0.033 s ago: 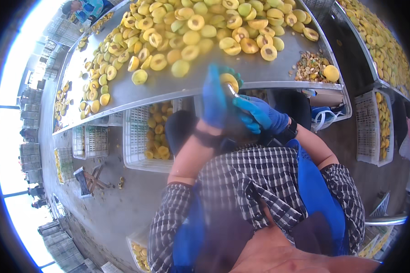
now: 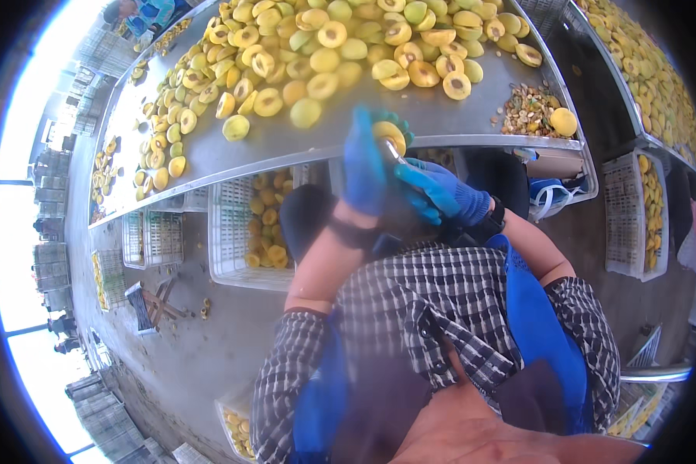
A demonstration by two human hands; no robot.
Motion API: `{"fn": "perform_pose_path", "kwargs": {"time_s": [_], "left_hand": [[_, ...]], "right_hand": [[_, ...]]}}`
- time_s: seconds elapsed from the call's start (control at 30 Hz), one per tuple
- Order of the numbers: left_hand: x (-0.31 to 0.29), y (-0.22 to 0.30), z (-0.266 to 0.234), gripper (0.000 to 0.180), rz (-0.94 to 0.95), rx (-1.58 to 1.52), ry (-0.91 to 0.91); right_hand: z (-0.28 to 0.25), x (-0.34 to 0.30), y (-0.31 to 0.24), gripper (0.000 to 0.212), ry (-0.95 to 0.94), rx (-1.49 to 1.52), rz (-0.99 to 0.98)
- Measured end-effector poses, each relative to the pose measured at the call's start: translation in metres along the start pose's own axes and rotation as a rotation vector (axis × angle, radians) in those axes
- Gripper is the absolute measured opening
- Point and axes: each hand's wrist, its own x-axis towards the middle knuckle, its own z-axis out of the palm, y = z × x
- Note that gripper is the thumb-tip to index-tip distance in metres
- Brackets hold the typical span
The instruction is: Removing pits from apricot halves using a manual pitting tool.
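Note:
Both my hands wear blue gloves and meet just off the near edge of the metal table (image 2: 286,158). My left hand (image 2: 366,170) is closed around a yellow peach half (image 2: 393,134), its fingertips curled over the far side. My right hand (image 2: 445,189) grips a slim metal hand tool (image 2: 392,148), whose tip touches the fruit's cut face. The fingers hide the tool's handle, so its exact kind is unclear. Beyond the hands lies a wide heap of halved peaches (image 2: 305,66), some showing brown-edged hollows.
Loose pits (image 2: 530,110) are piled at the table's right corner beside a single peach (image 2: 563,121). White crates of fruit stand under the table (image 2: 223,240) and to the right (image 2: 625,216). A small stool (image 2: 153,305) sits on the floor at left. Another person (image 2: 148,15) is at far left.
My right hand and the tool have shifted very slightly against the fruit. The left hand keeps its hold.

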Motion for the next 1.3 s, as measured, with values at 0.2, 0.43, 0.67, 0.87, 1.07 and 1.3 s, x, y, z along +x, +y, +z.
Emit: {"fn": "perform_pose_path", "kwargs": {"time_s": [0.2,0.43,0.67,0.87,1.07,1.3], "left_hand": [[0.004,-0.006,-0.004,0.039,-0.105,-0.061,0.07],[0.003,-0.021,-0.03,0.031,0.474,0.652,-0.012],[0.018,0.021,-0.087,0.045,0.865,1.164,0.199],[0.024,0.086,-0.245,0.028,0.779,1.599,0.441],[0.001,0.14,-0.257,0.037,0.361,1.699,0.545],[-0.029,0.138,-0.262,0.035,-0.022,1.943,0.437]], "right_hand": [[0.004,0.0,-0.002,0.036,0.081,-0.193,-0.186],[0.011,-0.006,0.006,0.035,-0.053,-0.191,-0.341],[-0.028,-0.007,0.018,0.032,0.016,-1.155,-0.106],[-0.077,-0.024,0.022,0.051,0.013,-1.636,-0.419],[-0.143,-0.12,-0.03,0.036,0.462,-0.396,-0.216],[-0.207,-0.172,0.065,0.033,0.602,-0.358,0.026]]}}
